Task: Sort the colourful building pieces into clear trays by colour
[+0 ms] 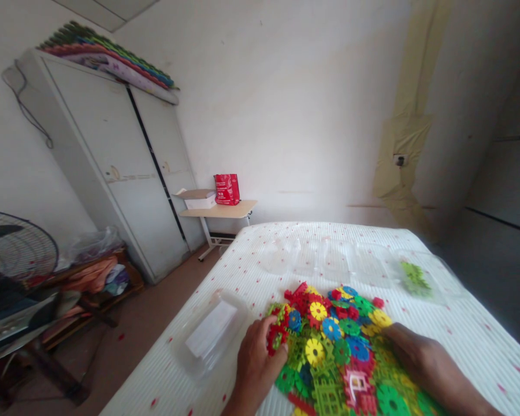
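Observation:
A heap of plastic building pieces (325,346) lies on the table in front of me, with red, yellow, blue and green flower discs and lattice-like panels. My left hand (260,358) cups the heap's left edge, thumb and forefinger apart around some red pieces (275,340). At the right edge my right hand (424,355) rests against the pile, nearest a yellow disc (380,318); its fingertips are mostly hidden. A pink window-shaped panel (359,388) lies near the front of the heap.
Clear plastic containers (335,263) stand in a row behind the heap; the rightmost holds light green pieces (416,277). Left, a clear tray (179,352) holds white paper (212,329). Beyond are a small table (238,209) with a red bag (227,189), a cabinet and a fan.

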{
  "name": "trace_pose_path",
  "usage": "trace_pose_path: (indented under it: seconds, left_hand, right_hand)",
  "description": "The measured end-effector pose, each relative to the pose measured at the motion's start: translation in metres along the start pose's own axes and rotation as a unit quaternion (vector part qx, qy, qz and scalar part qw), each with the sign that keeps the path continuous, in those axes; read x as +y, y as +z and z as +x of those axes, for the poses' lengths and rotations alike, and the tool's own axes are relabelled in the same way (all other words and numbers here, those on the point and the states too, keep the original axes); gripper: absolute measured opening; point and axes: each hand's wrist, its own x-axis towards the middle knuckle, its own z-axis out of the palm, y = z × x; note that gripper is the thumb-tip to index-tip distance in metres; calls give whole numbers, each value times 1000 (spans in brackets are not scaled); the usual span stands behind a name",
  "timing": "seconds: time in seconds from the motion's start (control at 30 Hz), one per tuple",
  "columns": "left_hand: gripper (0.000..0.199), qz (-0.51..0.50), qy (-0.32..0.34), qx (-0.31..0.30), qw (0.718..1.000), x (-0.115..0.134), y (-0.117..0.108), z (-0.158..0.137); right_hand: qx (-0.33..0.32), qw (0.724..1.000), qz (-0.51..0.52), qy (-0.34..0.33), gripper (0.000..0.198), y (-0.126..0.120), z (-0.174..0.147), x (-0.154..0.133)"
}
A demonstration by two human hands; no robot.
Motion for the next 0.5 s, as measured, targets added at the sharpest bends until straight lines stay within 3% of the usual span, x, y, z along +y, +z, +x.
trace_pose_path:
  seconds: [0.13,0.5]
  left_hand:
    - [57,36,-7,-3,999,-2,3,3]
    - [46,67,-13,-10,998,-1,3,4]
  right_hand:
    - [-11,1000,-10,-4,25,0,0,1]
    - [3,1000,-22,-3,32,4,0,1]
